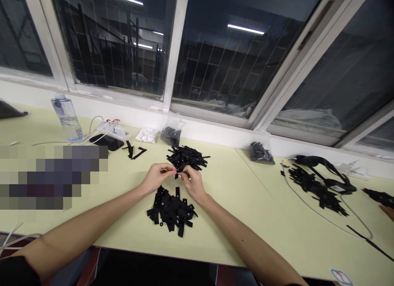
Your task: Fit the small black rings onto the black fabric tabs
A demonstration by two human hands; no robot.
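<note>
Over the table, my left hand (156, 176) and my right hand (193, 181) meet, their fingers pinched on a short black fabric strip (181, 169). Part of the strip is hidden by the fingertips. Just behind the hands lies a heap of black strips (187, 154). Closer to me is a second pile of black strips (172, 210), several bearing small white marks. A small black ring (161, 224) rests at that pile's near edge.
Along the wall stand a water bottle (68, 117), a power strip (115, 130), a phone (106, 142), a white packet (147, 135) and bags of black pieces (171, 135) (261, 152). At right, a black headset strap (329, 175) and cable lie by more strips; another person's hand (388, 212) shows.
</note>
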